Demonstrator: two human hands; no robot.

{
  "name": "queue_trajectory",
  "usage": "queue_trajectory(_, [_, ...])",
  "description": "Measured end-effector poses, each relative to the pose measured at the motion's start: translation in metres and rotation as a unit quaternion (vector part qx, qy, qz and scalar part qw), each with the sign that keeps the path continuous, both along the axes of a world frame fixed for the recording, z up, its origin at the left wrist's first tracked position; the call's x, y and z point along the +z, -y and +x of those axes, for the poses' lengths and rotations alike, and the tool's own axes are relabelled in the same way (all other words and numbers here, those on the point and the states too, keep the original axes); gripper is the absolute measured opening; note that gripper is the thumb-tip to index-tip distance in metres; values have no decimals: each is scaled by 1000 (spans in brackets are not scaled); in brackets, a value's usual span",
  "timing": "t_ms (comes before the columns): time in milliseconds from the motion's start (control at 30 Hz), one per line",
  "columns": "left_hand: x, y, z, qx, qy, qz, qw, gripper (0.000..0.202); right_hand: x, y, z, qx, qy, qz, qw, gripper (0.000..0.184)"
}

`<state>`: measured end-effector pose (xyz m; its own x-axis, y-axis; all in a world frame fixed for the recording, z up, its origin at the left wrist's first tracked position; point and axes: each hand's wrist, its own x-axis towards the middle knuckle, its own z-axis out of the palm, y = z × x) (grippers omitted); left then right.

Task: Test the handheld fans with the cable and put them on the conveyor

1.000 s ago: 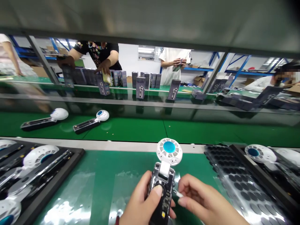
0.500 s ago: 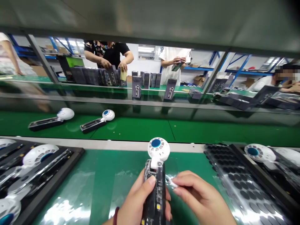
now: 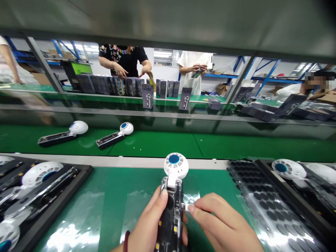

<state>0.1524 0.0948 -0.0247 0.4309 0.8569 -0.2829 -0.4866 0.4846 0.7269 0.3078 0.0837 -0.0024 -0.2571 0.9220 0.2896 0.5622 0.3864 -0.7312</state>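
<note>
My left hand (image 3: 149,227) is wrapped round the dark transparent handle of a small hand-held fan (image 3: 172,196), thumb on its upper part. The fan's white round head with a blue centre points away from me. My right hand (image 3: 223,227) is closed in a pinch beside the handle's right edge, fingertips on a small pale piece (image 3: 187,207) that touches the handle. Both hands hover low over the green mat (image 3: 118,196).
A black tray (image 3: 39,189) of similar fans lies at left. At right lie a sheet of dark round pads (image 3: 265,206) and another tray with fans (image 3: 288,169). Two fans (image 3: 112,136) lie on the green conveyor belt. Beyond it, other people handle dark boxes (image 3: 147,94).
I turned the fan in my left hand and drew it slightly left; its head now faces away. My right hand's pinch moved up to the handle's edge. The fans on the belt drifted right.
</note>
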Motion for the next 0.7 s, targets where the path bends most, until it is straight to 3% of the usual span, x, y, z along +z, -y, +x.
queue_trajectory(100, [9,-1,-2,15,-67,3,998,33,-3,1,-3,-19,-37,8,999,16])
queue_trajectory(300, [9,-8,-6,-39,-138,37,989,34,-8,2,-8,-27,-64,5,998,20])
queue_trajectory(467, [8,-10,-6,-41,-146,42,988,33,-11,0,-3,5,25,6,1000,19])
queue_trajectory(600, [7,-12,-9,-25,-163,48,985,38,-11,-3,-3,35,92,66,993,19])
queue_trajectory(700, [6,-13,-14,-28,-207,85,974,35,-14,-5,-9,29,53,-6,998,14])
